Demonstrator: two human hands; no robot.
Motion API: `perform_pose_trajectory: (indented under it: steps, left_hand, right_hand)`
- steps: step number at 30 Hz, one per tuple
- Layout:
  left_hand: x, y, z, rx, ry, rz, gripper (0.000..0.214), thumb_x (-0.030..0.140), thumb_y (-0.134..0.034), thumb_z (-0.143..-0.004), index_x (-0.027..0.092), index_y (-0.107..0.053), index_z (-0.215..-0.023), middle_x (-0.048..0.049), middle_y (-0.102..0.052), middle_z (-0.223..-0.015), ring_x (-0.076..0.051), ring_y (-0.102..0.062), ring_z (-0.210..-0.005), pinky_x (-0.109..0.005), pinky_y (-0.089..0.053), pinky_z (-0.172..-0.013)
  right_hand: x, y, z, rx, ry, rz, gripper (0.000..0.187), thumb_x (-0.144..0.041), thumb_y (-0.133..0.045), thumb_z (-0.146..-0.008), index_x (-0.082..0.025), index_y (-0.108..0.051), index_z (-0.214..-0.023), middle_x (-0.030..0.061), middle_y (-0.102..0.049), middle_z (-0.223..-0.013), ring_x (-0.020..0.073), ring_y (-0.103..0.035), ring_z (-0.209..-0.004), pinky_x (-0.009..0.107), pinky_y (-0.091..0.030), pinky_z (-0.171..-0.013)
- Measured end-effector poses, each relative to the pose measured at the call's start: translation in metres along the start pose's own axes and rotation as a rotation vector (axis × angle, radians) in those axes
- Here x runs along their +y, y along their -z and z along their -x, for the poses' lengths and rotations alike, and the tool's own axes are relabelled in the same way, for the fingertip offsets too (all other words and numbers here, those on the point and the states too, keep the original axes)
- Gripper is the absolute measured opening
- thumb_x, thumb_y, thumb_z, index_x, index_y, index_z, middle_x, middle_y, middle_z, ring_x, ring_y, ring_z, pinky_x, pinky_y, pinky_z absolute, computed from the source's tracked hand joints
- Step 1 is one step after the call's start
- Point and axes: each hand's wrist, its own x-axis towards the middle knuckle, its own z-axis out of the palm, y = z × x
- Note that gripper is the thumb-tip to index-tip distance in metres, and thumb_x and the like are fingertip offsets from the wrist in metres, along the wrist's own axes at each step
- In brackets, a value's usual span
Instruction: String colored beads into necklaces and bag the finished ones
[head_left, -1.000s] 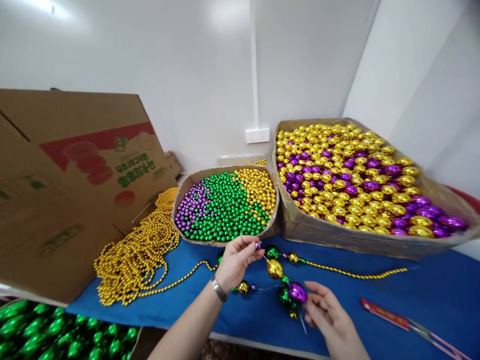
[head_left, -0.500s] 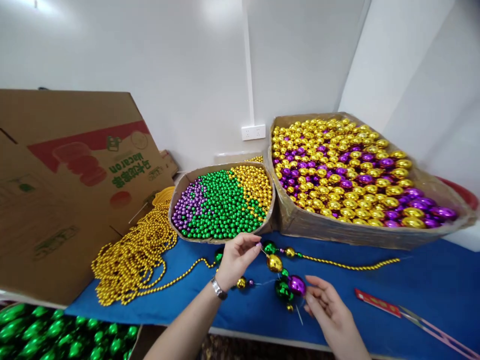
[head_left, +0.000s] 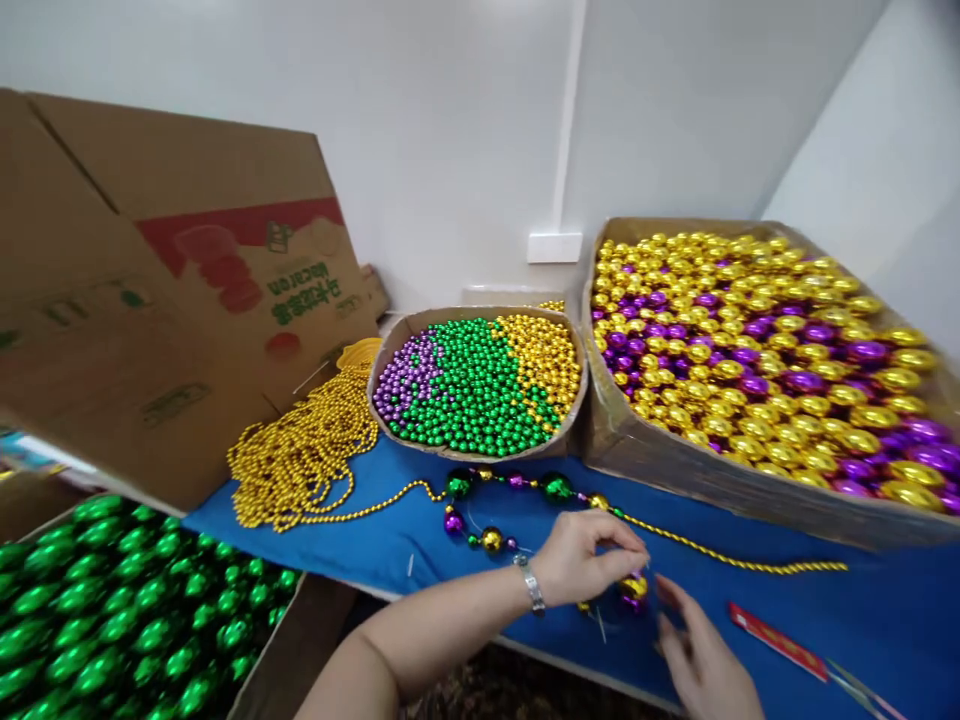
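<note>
My left hand (head_left: pixel 585 558) is low over the blue table cover (head_left: pixel 862 610), its fingers pinched round large gold and purple beads (head_left: pixel 634 587) on a thin string. My right hand (head_left: pixel 701 660) is just right of those beads, fingers loosely curled and blurred; what it holds I cannot make out. A partly strung run of green, purple and gold beads (head_left: pixel 517 485) lies behind my left hand and joins a thin gold bead chain (head_left: pixel 735 562).
A shallow box of small purple, green and gold beads (head_left: pixel 480 385) stands behind. A big box of large gold and purple beads (head_left: pixel 765 345) is right. A heap of gold chains (head_left: pixel 300 460) and a cardboard box (head_left: pixel 150 290) are left, green beads (head_left: pixel 112 610) lower left, red-handled scissors (head_left: pixel 780 640) right.
The view has swung left and down. My left hand has dropped from near the small-bead box to the beads by the table's front edge, close to my right hand.
</note>
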Motion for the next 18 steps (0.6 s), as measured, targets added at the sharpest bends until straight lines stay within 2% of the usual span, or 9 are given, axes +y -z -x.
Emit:
perform_pose_trajectory:
  steps: [4, 7, 9, 12, 15, 18]
  left_hand:
    - [0.042, 0.008, -0.011, -0.038, -0.188, -0.072, 0.018, 0.03, -0.06, -0.08, 0.016, -0.07, -0.077, -0.0087, -0.07, -0.085, -0.019, -0.064, -0.085, -0.03, -0.049, -0.081]
    - [0.067, 0.01, -0.02, -0.056, -0.274, -0.045, 0.022, 0.032, -0.06, -0.08, 0.013, -0.069, -0.077, -0.0101, -0.07, -0.086, -0.018, -0.065, -0.084, -0.028, -0.05, -0.08]
    - [0.075, 0.011, -0.021, -0.061, -0.265, -0.004, 0.023, 0.033, -0.06, -0.08, 0.012, -0.069, -0.079, -0.0101, -0.07, -0.087, -0.018, -0.065, -0.084, -0.027, -0.05, -0.079]
    - [0.066, 0.014, -0.016, -0.021, -0.163, 0.056, 0.025, 0.035, -0.059, -0.08, 0.013, -0.068, -0.089, -0.0096, -0.069, -0.092, -0.017, -0.064, -0.083, -0.027, -0.051, -0.077]
    - [0.035, 0.015, -0.005, 0.002, -0.075, 0.064, 0.035, 0.035, -0.058, -0.081, 0.014, -0.06, -0.109, -0.0103, -0.066, -0.103, -0.018, -0.063, -0.091, -0.031, -0.05, -0.081]
    - [-0.001, 0.005, 0.004, -0.127, -0.139, -0.117, 0.052, 0.035, -0.065, -0.075, 0.017, -0.052, -0.122, -0.0109, -0.061, -0.115, -0.022, -0.058, -0.102, -0.035, -0.046, -0.089]
  right_hand:
    - [-0.042, 0.015, 0.002, 0.04, 0.282, 0.195, 0.044, -0.046, -0.051, -0.079, -0.024, -0.055, -0.117, 0.0077, -0.066, -0.11, 0.0186, -0.068, -0.067, 0.028, -0.056, -0.063]
    - [-0.068, 0.012, 0.003, 0.061, 0.507, 0.256, 0.036, -0.045, -0.048, -0.082, -0.022, -0.06, -0.107, 0.0055, -0.072, -0.09, 0.0171, -0.067, -0.059, 0.024, -0.055, -0.056]
    - [-0.076, 0.008, 0.001, 0.079, 0.596, 0.266, 0.031, -0.044, -0.046, -0.084, -0.022, -0.061, -0.099, 0.0036, -0.072, -0.078, 0.0165, -0.066, -0.055, 0.023, -0.054, -0.053]
    - [-0.081, 0.006, 0.0, 0.076, 0.598, 0.28, 0.029, -0.042, -0.042, -0.088, -0.023, -0.062, -0.098, 0.0019, -0.07, -0.074, 0.0147, -0.065, -0.053, 0.022, -0.053, -0.052]
    - [-0.085, 0.011, 0.0, 0.082, 0.505, 0.31, 0.032, -0.039, -0.038, -0.09, -0.023, -0.06, -0.105, -0.0012, -0.065, -0.064, 0.0125, -0.061, -0.049, 0.021, -0.049, -0.049]
    - [-0.094, 0.016, 0.003, 0.067, 0.443, 0.244, 0.034, -0.04, -0.035, -0.092, -0.022, -0.057, -0.109, -0.0038, -0.055, -0.055, 0.0114, -0.055, -0.045, 0.02, -0.045, -0.046]
